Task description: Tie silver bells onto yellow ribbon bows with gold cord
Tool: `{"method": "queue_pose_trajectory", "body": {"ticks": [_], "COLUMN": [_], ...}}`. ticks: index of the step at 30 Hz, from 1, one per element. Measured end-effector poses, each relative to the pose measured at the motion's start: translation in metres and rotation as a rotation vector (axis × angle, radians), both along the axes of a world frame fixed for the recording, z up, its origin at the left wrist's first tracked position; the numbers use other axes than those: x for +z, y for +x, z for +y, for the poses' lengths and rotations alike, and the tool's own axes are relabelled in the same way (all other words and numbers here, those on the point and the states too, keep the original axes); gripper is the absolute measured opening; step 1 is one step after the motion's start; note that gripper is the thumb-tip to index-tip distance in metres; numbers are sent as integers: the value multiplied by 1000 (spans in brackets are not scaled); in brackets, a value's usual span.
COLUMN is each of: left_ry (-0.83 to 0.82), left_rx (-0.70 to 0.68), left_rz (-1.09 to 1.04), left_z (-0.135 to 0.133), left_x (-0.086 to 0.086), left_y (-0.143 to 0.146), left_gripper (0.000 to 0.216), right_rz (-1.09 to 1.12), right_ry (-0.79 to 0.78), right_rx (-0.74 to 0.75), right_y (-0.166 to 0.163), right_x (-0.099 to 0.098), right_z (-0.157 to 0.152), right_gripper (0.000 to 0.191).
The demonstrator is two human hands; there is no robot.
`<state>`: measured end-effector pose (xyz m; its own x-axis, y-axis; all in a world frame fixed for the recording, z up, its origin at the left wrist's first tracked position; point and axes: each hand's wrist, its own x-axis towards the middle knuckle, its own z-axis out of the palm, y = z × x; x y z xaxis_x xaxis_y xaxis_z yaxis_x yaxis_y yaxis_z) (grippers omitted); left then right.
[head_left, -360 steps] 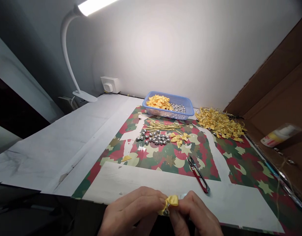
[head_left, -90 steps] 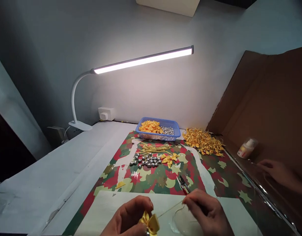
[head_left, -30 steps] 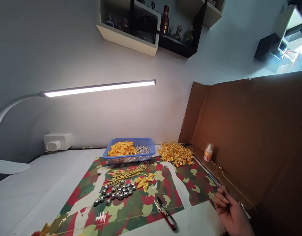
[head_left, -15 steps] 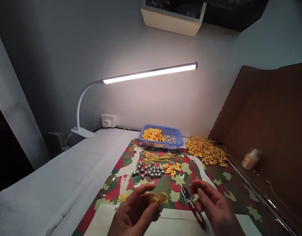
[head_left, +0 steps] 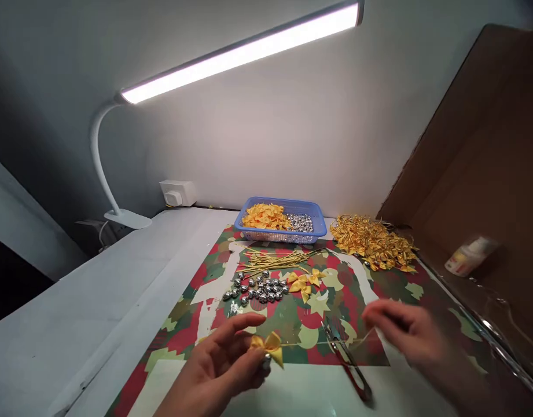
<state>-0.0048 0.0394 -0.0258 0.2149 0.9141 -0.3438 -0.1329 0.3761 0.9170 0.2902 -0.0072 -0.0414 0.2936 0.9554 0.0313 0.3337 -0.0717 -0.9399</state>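
While left hand grips one bow, hands are apart

One silver ball against it, over worktop; three loose bows; one cord above one snips; blurred right hand pinching cord. Hands nearly met 12 s ago.

The left hand pinches a yellow bow with a silver bead just below it. A thin cord runs from the bow, across the red-handled snips, to the fingertips of the blurred right hand. Beyond, loose silver beads lie beside a few yellow bows, with gold cords behind them. Farther back, a blue basket holds more bows and beads, near a heap of gold-corded bows. A lit lamp reaches overhead.
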Motion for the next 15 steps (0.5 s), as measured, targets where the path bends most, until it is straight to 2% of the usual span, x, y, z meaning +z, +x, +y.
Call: {"method": "queue_pose_trajectory", "body": {"ticks": [4, 7, 9, 11, 15], "left_ry": [320, 496, 547, 588, 655], "left_rx": [-143, -162, -150, -144, -90], "left_rz": [432, 676, 710, 717, 718], "left_z": [6, 4, 5, 7, 11], "left_x": [-12, -17, -18, -18, -14], "left_y": [11, 19, 21, 19, 8], "left_gripper": [23, 12, 11, 10, 10], "right_rz": [-17, -210, -288, -269, -245], "right_ry": [216, 231, 198, 205, 324], "right_rx": [-451, -626, -622, -571, -436], "right_y": [43, 50, 49, 46, 29], "right_x": [10, 9, 1, -8, -19], "right_z": [1, 1, 3, 5, -1], "right_gripper": [40, 40, 42, 42, 36]}}
